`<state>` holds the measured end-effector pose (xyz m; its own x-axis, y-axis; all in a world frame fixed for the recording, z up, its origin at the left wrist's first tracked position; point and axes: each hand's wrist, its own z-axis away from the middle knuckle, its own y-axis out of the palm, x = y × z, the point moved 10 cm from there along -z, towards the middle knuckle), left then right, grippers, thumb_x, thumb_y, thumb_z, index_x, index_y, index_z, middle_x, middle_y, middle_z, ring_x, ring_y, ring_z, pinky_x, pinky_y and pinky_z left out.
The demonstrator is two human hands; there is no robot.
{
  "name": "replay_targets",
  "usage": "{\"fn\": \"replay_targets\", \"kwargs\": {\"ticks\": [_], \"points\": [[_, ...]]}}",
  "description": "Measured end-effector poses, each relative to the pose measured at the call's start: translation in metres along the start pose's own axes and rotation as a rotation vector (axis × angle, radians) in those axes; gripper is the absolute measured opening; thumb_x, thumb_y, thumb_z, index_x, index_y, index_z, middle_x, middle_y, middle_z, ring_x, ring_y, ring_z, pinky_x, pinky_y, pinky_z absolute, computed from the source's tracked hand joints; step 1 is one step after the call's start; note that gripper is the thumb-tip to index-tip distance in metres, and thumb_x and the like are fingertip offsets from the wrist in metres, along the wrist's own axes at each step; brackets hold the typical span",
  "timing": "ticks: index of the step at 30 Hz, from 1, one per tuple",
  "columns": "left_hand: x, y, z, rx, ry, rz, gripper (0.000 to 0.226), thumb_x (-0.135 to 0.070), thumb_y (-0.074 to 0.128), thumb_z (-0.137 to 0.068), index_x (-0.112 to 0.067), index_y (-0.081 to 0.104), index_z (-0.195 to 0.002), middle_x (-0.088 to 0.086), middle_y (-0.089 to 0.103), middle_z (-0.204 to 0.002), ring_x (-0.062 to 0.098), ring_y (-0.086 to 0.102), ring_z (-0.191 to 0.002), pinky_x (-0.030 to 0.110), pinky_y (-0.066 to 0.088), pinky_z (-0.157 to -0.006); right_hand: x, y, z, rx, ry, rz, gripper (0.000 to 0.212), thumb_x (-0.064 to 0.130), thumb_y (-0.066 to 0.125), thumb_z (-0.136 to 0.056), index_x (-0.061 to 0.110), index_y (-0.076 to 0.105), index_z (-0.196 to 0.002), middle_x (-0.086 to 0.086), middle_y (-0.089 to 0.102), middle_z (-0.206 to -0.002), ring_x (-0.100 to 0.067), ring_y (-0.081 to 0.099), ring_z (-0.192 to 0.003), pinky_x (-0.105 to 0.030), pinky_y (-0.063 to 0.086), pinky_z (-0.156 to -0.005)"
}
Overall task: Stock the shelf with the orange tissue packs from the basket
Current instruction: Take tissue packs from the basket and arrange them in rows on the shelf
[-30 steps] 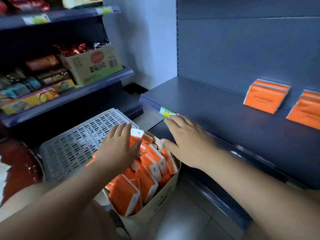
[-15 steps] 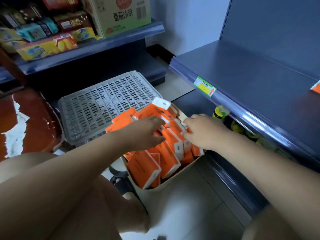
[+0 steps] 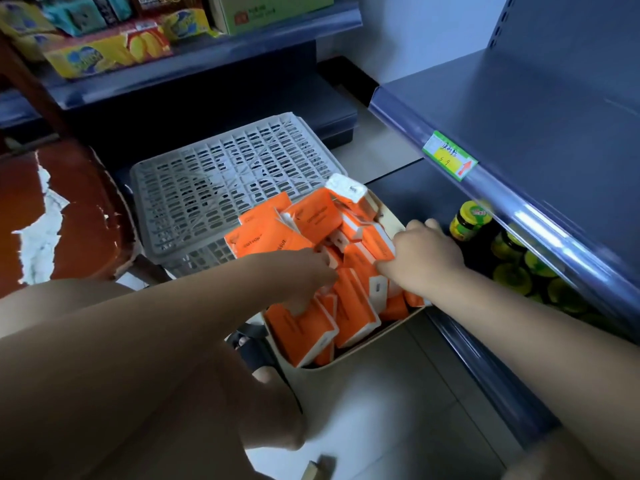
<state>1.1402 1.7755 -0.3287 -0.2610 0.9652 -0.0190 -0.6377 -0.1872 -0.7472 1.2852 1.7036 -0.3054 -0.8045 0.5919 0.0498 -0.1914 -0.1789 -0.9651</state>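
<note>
The tiled floor [image 3: 388, 403] carries the basket [image 3: 363, 344] and a grey crate [image 3: 214, 188]. Jars [image 3: 470, 220] stand on the lower shelf [image 3: 415, 188].

One basket [image 3: 349, 355], one grey crate [image 3: 221, 174], two hands, one price tag [image 3: 449, 155]

Orange-and-white tissue packs [image 3: 353, 315], beige basket [image 3: 367, 344], grey slotted crate [image 3: 214, 188]

Tissue packs [image 3: 353, 313] heaped in basket [image 3: 374, 336] on floor, just left of shelf [image 3: 540, 109]; crate [image 3: 221, 188] behind basket; jars [image 3: 469, 220] under shelf, right of basket; left hand [image 3: 308, 271] and right hand [image 3: 422, 258] down among packs
</note>
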Motion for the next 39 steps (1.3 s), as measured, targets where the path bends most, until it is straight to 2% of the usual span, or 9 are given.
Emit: {"fn": "replay_targets", "kwargs": {"ticks": [5,10,13,16,19,25,31,35,39], "points": [[0.005,0.007,-0.006,-0.036,-0.001,-0.18,0.048,-0.029,0.08,-0.077,-0.022,0.065,-0.122,0.002,0.052,-0.128,0.027,0.044,-0.12,0.042,0.054,-0.086,-0.009,0.003,-0.001,0.008,0.048,-0.173,0.041,0.055,0.061,-0.076,0.016,0.051,-0.069,0.001,0.043,-0.085,-0.028,0.048,-0.101,-0.033,0.038,-0.07],[0.014,-0.003,-0.001,-0.048,0.006,-0.069,0.056,-0.049,0.085,-0.074,-0.028,0.063,-0.121,-0.004,0.061,-0.114,0.022,0.056,-0.106,0.04,0.056,-0.084,-0.033,-0.019,-0.002,-0.035,0.229,-0.629,0.03,0.032,0.066,-0.074,0.009,0.051,-0.06,-0.004,0.057,-0.056,-0.022,0.056,-0.055,-0.023,0.035,-0.051],[0.021,-0.021,0.011,-0.067,-0.007,0.232,0.05,-0.05,0.085,-0.077,-0.029,0.062,-0.116,-0.007,0.062,-0.108,0.019,0.062,-0.099,0.04,0.056,-0.085,-0.042,-0.032,-0.005,-0.092,0.243,-0.829,0.04,0.036,0.065,-0.07,-0.003,0.067,-0.082,-0.019,0.072,-0.08,-0.03,0.069,-0.073,-0.038,0.054,-0.062],[0.026,-0.049,0.021,-0.168,0.004,0.437,0.039,-0.048,0.083,-0.081,-0.024,0.06,-0.102,-0.007,0.061,-0.098,0.015,0.06,-0.09,0.036,0.052,-0.075,-0.042,-0.032,-0.006,-0.021,0.25,-1.048,0.03,0.033,0.068,-0.081,0.006,0.073,-0.095,-0.017,0.077,-0.095,-0.028,0.076,-0.085,-0.045,0.064,-0.08],[0.033,-0.074,0.03,-0.29,0.027,0.654,0.029,-0.037,0.081,-0.086,-0.021,0.063,-0.101,-0.007,0.061,-0.092,0.011,0.057,-0.081,0.027,0.044,-0.066,-0.04,-0.042,-0.005,0.005,0.225,-1.218,0.023,0.027,0.071,-0.092,0.009,0.072,-0.105,-0.017,0.077,-0.096,-0.026,0.077,-0.08,-0.038,0.062,-0.072],[0.041,-0.093,0.036,-0.403,0.112,1.027,0.041,-0.018,0.077,-0.077,-0.03,0.068,-0.115,-0.005,0.073,-0.115,0.017,0.072,-0.105,0.042,0.062,-0.09,-0.067,-0.07,0.016,-0.069,0.207,-1.423,0.035,0.03,0.08,-0.089,0.008,0.071,-0.116,-0.017,0.077,-0.105,-0.036,0.076,-0.097,-0.037,0.059,-0.076],[0.017,-0.121,0.051,-0.526,0.252,1.163,0.04,0.003,0.073,-0.075,-0.022,0.067,-0.106,0.0,0.076,-0.104,0.016,0.07,-0.089,0.036,0.057,-0.075,-0.093,-0.11,0.061,-0.078,0.095,-1.338,0.022,0.008,0.074,-0.091,0.015,0.072,-0.112,-0.007,0.08,-0.104,-0.024,0.077,-0.095,-0.038,0.059,-0.086],[-0.016,-0.145,0.066,-0.628,0.356,1.173,0.037,-0.001,0.074,-0.072,-0.018,0.07,-0.105,0.019,0.072,-0.109,0.039,0.071,-0.099,0.057,0.058,-0.088,-0.122,-0.127,0.097,-0.19,0.121,-1.336,0.027,0.008,0.073,-0.092,0.014,0.07,-0.118,-0.006,0.08,-0.103,-0.024,0.077,-0.095,-0.039,0.06,-0.088],[-0.059,-0.166,0.077,-0.703,0.479,1.234,0.032,-0.002,0.073,-0.078,-0.009,0.07,-0.109,0.028,0.069,-0.11,0.03,0.068,-0.092,0.055,0.058,-0.085,-0.162,-0.136,0.146,-0.331,0.163,-1.353,0.024,0.006,0.071,-0.093,0.015,0.071,-0.115,-0.003,0.08,-0.102,-0.021,0.076,-0.094,-0.045,0.06,-0.091]]}}
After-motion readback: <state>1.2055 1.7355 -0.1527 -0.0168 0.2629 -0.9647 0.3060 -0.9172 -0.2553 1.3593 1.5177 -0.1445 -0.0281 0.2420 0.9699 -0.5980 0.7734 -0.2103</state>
